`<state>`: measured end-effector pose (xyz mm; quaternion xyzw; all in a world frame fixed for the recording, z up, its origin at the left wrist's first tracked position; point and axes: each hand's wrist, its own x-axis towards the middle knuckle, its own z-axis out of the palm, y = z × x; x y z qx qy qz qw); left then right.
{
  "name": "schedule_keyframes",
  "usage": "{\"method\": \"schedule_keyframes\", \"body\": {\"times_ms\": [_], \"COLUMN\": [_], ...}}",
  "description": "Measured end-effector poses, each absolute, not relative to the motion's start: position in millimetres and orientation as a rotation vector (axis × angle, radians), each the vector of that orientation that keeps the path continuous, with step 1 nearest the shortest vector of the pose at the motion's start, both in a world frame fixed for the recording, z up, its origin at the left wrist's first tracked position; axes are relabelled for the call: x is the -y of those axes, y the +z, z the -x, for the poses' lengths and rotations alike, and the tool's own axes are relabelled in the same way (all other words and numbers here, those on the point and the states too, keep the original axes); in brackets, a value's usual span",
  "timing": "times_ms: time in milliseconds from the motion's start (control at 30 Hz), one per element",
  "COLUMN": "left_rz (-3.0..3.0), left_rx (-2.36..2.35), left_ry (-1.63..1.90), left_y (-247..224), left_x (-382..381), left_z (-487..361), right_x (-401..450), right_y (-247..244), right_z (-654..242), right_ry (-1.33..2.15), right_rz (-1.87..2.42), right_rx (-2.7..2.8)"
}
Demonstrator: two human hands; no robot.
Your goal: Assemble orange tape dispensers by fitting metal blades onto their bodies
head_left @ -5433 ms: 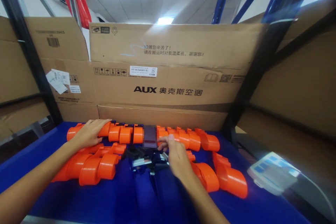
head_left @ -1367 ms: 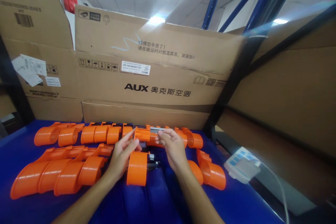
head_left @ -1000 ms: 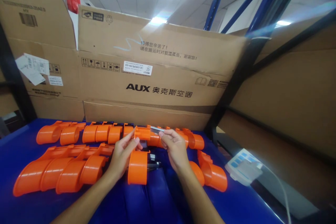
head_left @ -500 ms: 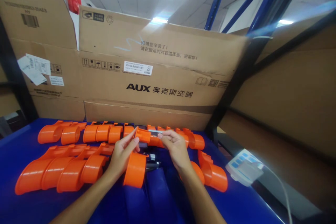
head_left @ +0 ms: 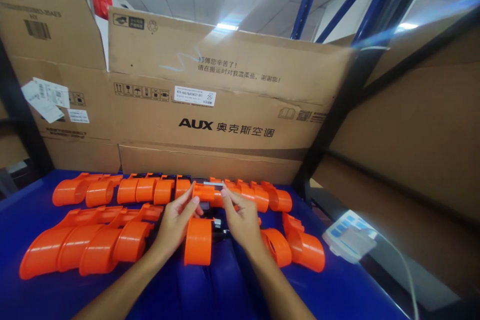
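Blue tabletop: bare stretches (head_left: pixel 52 295) at the near edge, below both hands; we record a printed cardboard panel (head_left: pixel 232 75) upright beyond the hands.
Left hand (head_left: pixel 176 220): thumb and fingers clamped on the upper left end of one orange holder (head_left: pixel 198 242).
Right hand (head_left: pixel 240 220): thumb and fingers brought together, pinched, we judge, on the right end of a grey strip (head_left: pixel 213 183).
Orange holder: between the two hands, its broad ring hanging just right of the left palm.
Grey strip: along the upper edge of the held holder, just left of the right fingertips.
Stage of fitting: strip brought up against holder, we judge; whether it is seated or merely resting there, we cannot tell.
Dark-topped row (head_left: pixel 145 190): beyond the left hand, several holders carrying dark pieces along their tops; these we take to be further along.
Plain front row (head_left: pixel 99 255): left of the left hand, four overlapping holders on which we see no dark piece; these we count as outstanding.
Right-side pair (head_left: pixel 307 252): right of the right hand, two loose holders, fittings unclear.
Loose parts (head_left: pixel 219 225): dark and metallic, between the hands, partly hidden; number not countable by us.
Pale block (head_left: pixel 350 237): well right of the right hand, white cord attached.
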<state>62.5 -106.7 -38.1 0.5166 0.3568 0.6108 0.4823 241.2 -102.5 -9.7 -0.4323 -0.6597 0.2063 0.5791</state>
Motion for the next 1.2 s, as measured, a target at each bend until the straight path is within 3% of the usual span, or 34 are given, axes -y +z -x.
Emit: {"method": "schedule_keyframes", "body": {"times_ms": [367,567,800,1200], "left_rz": [-1.311,-0.993,-0.842,-0.748], "left_rx": [-0.855,-0.835,-0.83,-0.741], "left_ry": [1.41,1.546,1.658,1.658], "left_y": [-35.6,-24.1,-21.1,-24.2], "left_x": [106.2,104.1,100.0,97.9], "left_z": [-59.6,-51.0,-45.9,-46.6], "right_x": [106.1,100.8,102.8,109.2], "right_y": [-2.7,-4.6,-9.0,-6.1], "right_z": [-245.2,-253.8,-253.5,-240.6], "right_ry": [0.236,0.164,0.252,0.225], "right_rz": [1.005,1.156,1.354,1.229], "right_rx": [1.913,1.944,2.251,2.507]}}
